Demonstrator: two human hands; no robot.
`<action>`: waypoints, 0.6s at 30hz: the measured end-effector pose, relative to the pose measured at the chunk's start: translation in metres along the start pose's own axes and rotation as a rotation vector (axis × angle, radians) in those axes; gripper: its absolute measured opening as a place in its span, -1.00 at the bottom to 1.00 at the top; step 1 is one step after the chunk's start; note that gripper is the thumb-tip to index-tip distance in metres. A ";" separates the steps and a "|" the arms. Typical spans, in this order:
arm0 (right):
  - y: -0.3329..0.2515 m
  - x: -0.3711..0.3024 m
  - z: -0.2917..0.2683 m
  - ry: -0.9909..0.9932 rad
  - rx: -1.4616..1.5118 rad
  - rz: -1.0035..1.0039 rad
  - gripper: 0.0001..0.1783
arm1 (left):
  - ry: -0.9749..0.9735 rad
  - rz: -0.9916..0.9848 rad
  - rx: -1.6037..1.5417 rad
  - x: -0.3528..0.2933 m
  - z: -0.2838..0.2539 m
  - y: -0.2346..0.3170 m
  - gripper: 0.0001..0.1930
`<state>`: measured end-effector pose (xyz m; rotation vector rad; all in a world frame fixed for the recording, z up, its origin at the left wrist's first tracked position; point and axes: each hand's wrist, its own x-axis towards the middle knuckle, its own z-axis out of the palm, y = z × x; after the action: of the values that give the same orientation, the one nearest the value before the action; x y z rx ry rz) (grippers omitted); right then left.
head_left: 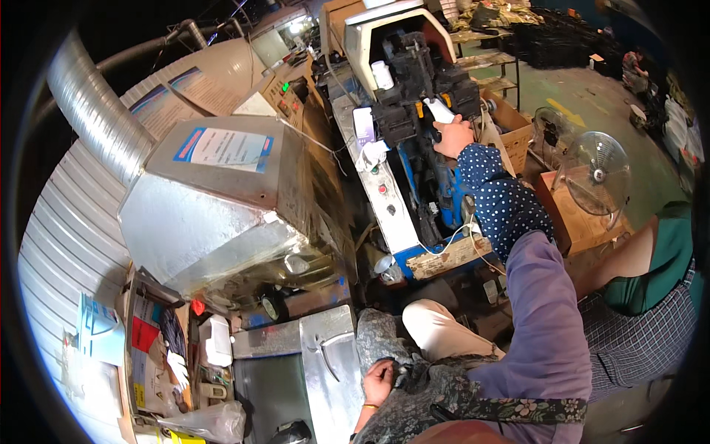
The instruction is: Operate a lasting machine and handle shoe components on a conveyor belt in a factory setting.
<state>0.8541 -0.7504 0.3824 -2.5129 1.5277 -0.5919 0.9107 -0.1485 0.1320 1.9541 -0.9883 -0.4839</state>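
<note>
My right hand (pixel 452 138) reaches out over the bed of a blue and black machine (pixel 425 89). Its fingers are bent down among the black parts, right below a white piece (pixel 439 110) with an orange part beside it; what lies under the fingertips is hidden. A dark blue sleeve with white dots covers that forearm. Low in front of my body, my left hand (pixel 378 382) rests closed near my lap, against a dark patterned apron (pixel 421 403). Something small and dark (pixel 400 370) shows at its fingertips, too unclear to name.
A white bottle (pixel 381 75) and a phone (pixel 364 124) stand at the machine's left side. A metal hood (pixel 214 185) with a silver duct (pixel 96 103) fills the left. A fan (pixel 595 175) and a carton (pixel 510 133) stand right. Another person's leg (pixel 617 259) is close at right.
</note>
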 end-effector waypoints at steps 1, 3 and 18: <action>-0.001 0.001 -0.004 0.042 -0.017 -0.004 -0.27 | 0.018 0.079 0.056 0.000 0.002 -0.001 -0.87; -0.002 0.004 -0.011 0.065 0.005 0.009 -0.32 | 0.063 0.174 0.171 0.001 0.006 -0.002 -0.87; -0.004 0.010 -0.007 0.137 0.075 0.053 -0.45 | 0.132 0.153 0.329 0.010 0.019 -0.005 -0.88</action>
<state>0.8585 -0.7565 0.3923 -2.4134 1.5796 -0.8122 0.9063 -0.1650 0.1175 2.1453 -1.1779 -0.1073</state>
